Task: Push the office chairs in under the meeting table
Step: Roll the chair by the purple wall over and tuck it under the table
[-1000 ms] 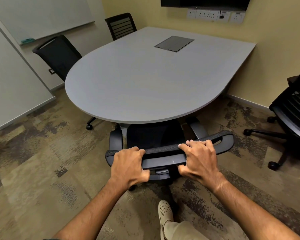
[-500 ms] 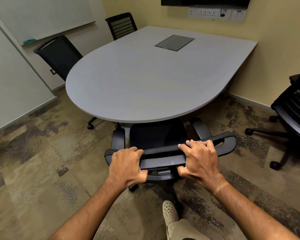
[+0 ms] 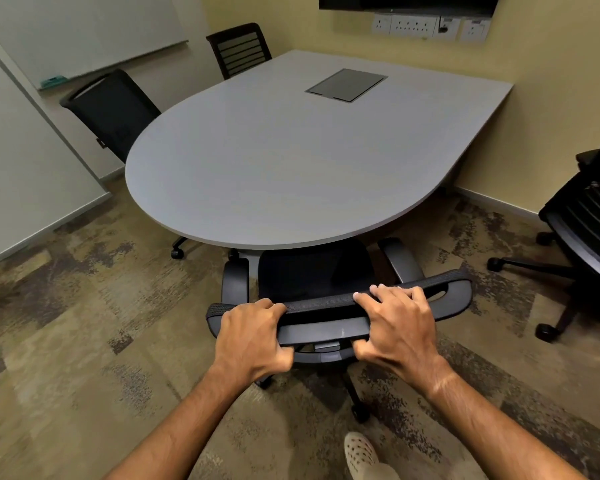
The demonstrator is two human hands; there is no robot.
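- While you stand at the rounded end of the table (image 3: 291, 161), your left hand (image 3: 252, 336) grips the top rail of the chair (image 3: 326, 308), fingers curled over it.
- Your right hand (image 3: 399, 327) grasps the same rail, fingers over the top, thumb beneath.
- The chair's seat sits partly under the table edge, its armrests still outside.
- Two more chairs (image 3: 115, 112) stand along the table's left side.
- Another chair (image 3: 589, 237) stands well apart from the table, off its right.
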